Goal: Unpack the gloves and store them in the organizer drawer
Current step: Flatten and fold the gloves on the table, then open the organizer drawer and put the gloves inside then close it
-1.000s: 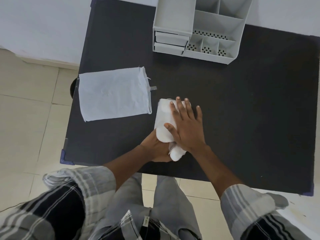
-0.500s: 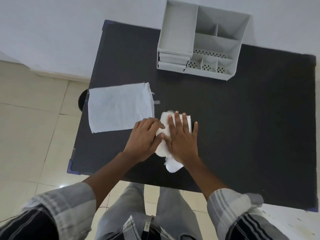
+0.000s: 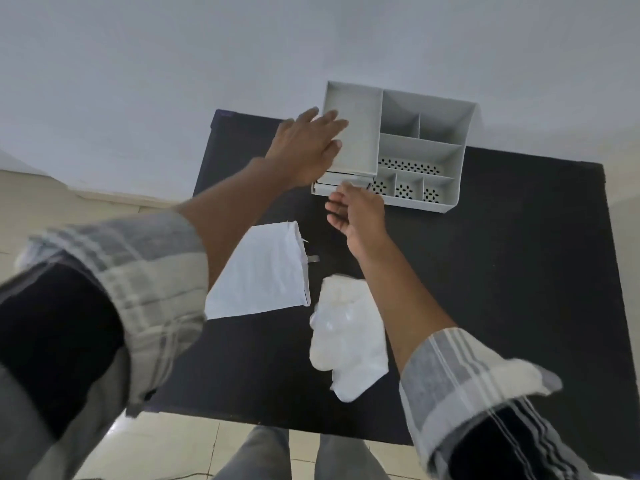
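Observation:
The folded white gloves (image 3: 348, 336) lie on the black table (image 3: 502, 271), near its front edge, with no hand on them. A flat white pouch (image 3: 265, 271) rests just left of them. At the table's back stands the grey organizer (image 3: 398, 147), its drawers at the lower left front. My left hand (image 3: 306, 148) is spread open against the organizer's left side, above the drawers. My right hand (image 3: 358, 211) hovers right in front of the drawers (image 3: 341, 183), fingers curled and apart, holding nothing.
The organizer has several open compartments, some with perforated floors (image 3: 408, 166). A small grey tab (image 3: 313, 259) lies beside the pouch's edge. A pale wall stands behind the table, and tiled floor (image 3: 69, 206) lies to the left and in front.
Both hands have left the gloves and moved up to the organizer. The gloves now lie free on the table. The camera has tilted upward.

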